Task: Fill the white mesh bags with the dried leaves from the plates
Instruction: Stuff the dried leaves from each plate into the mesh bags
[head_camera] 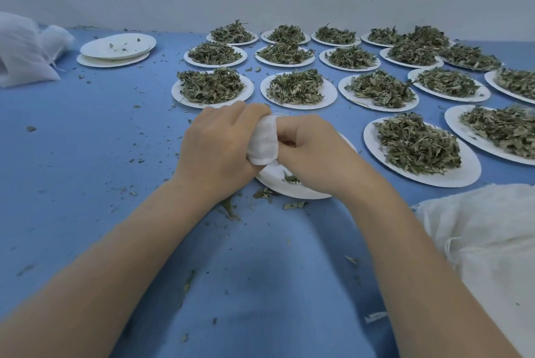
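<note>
Far left, on the blue bench point(86, 131): a heap of white mesh bags point(23, 50); just right of it a stack of used paper plates point(115, 50) carrying only a few leaf crumbs. Loose leaf fragments point(266, 194) are scattered over the bench surface near centre. Centre: left hand point(215, 144), fingers curled, its grip closed round a small white mesh bag point(263, 140); the bag is bunched between both hands and held just above a nearly bare paper plate point(275, 181) that has a few leaves left on it. Right hand point(309, 152) is directly beside the left, its fingers curled in against the bag's right edge and pinching it; the bag's mouth and contents cannot be made out. Beyond the hands and across to the far right: rows of paper plates point(451, 175), each heaped with dried leaves point(417, 143); the nearest full plate lies just right of the right hand. Near right corner: a pile of white mesh fabric point(477, 227) with a loose drawstring showing at its left edge.
</note>
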Tool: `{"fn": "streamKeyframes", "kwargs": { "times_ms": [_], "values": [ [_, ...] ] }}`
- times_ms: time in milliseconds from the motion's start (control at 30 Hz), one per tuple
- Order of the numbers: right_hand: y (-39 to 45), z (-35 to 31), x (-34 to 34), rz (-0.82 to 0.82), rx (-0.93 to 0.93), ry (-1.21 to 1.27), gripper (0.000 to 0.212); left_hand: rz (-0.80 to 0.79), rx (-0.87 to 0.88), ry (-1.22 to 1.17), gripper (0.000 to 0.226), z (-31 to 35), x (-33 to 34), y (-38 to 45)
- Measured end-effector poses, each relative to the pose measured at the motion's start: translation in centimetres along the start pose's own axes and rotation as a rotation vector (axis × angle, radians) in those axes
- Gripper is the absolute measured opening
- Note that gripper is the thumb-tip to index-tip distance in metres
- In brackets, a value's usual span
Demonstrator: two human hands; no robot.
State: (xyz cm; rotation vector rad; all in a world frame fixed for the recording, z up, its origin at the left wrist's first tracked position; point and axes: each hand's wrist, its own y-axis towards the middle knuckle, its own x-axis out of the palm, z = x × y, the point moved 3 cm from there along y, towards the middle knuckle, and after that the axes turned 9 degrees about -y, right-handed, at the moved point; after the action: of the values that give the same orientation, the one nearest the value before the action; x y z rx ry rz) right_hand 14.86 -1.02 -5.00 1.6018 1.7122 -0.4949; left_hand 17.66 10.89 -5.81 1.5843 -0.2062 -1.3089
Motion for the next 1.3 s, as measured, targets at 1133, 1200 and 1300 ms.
{"fn": "streamKeyframes", "kwargs": {
  "times_ms": [1133,1200,1300],
  "values": [
    [1.3,3.8,1.4,-0.003,0.136,-0.573,0.037,-0.026,-0.161,0.110,0.044,-2.1,0.2,-0.4],
    [1.1,3.9,0.7,0.034,0.139,-0.528,0.026,-0.033,-0.164,0.106,0.043,-2.1,0.1,-0.4],
    [1.0,3.9,-0.1,0.117,0.144,-0.546,0.025,-0.037,-0.161,0.104,0.044,-2.1,0.2,-0.4]
  ]
}}
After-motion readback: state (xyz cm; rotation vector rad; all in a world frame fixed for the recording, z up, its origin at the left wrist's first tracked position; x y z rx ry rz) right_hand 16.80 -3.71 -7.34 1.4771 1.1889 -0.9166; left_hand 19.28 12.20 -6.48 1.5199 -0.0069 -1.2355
